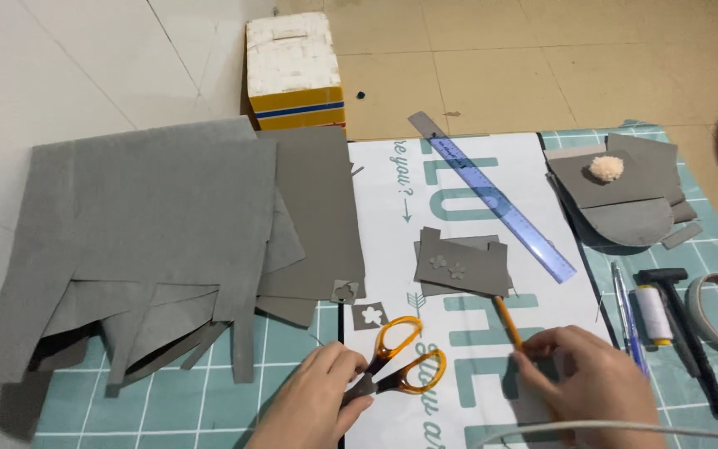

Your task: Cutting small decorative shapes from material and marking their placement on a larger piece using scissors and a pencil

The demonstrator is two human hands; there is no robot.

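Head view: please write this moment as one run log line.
left hand: on orange-handled scissors | right hand: holds orange pencil | grey felt sheets: left

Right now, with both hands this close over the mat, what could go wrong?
The left hand pinches a small grey scrap beside the scissors; it could slip or get lost among the offcuts. The right hand holds an orange pencil whose tip may nudge the grey flower-cut pieces.

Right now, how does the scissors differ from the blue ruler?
The scissors is short, with orange loop handles, and lies under the left hand; the blue ruler is long, straight and see-through, with no hand near it. The scissors lies near the bottom of the view; the ruler slants across the white printed sheet farther up. Both lie flat.
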